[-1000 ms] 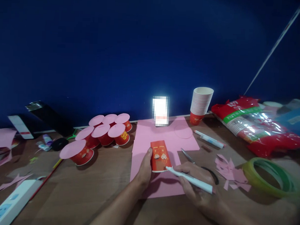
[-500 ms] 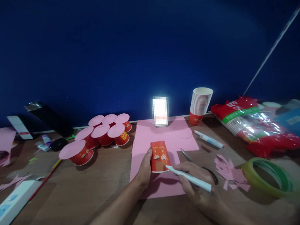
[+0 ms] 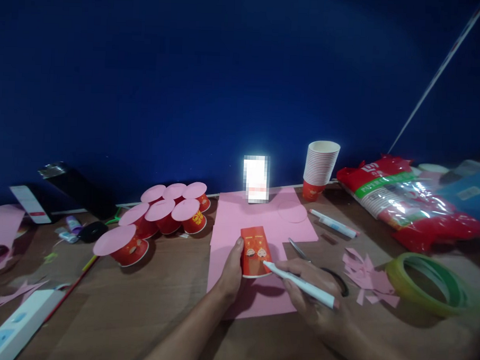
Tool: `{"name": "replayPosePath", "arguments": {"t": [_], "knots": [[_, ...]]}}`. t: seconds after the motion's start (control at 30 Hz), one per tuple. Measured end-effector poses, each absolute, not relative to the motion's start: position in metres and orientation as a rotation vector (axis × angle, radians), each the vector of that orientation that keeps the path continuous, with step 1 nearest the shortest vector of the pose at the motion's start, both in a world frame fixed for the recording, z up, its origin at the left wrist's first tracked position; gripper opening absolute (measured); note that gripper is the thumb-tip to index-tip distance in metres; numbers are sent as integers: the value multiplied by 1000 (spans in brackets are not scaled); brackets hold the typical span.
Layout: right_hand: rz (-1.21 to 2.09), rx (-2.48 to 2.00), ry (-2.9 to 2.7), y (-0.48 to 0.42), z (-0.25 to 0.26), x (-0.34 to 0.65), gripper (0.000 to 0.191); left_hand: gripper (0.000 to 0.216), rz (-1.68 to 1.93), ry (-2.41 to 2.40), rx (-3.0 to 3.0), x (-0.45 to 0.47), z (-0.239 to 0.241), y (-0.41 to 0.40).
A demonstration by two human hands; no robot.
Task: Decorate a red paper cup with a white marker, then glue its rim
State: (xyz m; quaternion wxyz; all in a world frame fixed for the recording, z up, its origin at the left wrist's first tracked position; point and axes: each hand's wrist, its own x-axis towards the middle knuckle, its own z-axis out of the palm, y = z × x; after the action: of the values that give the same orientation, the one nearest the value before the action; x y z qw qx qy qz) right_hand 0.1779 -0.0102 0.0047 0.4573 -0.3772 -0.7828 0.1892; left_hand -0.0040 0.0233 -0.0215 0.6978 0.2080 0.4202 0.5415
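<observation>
Left grip (image 3: 231,272) has the red cup (image 3: 256,239) by its side. Right grip (image 3: 317,292) pinches a marker (image 3: 305,287) slanting off leftward, tip at the cup.

From where I stand: plain deep-blue wall (image 3: 212,88) fills the whole back, darkest toward upper right, where a thin whitish strip (image 3: 439,77) runs diagonally, can't tell if seam or cord. Table (image 3: 119,307) is brown with a wood-grain top, its back edge close to the wall, a narrow pale line (image 3: 131,203) showing in stretches where the two meet. Light is dim overall; brightest spot is a small upright white glowing rectangle (image 3: 256,175) near the wall's foot, with a faint bluish halo on the wall.
</observation>
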Motion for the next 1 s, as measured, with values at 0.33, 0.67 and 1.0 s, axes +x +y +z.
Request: {"name": "replayPosePath", "arguments": {"t": [0.33, 0.67, 1.0], "knots": [[422, -944, -1944, -11, -4, 182, 22, 50, 1196, 945, 490, -4, -21, 24], [428, -928, -1942, -11, 1, 180, 23, 51, 1137, 940, 426, -5, -18, 24], [343, -915, -1954, -12, -7, 182, 24, 51, 1151, 911, 417, -5, -19, 24]]}}
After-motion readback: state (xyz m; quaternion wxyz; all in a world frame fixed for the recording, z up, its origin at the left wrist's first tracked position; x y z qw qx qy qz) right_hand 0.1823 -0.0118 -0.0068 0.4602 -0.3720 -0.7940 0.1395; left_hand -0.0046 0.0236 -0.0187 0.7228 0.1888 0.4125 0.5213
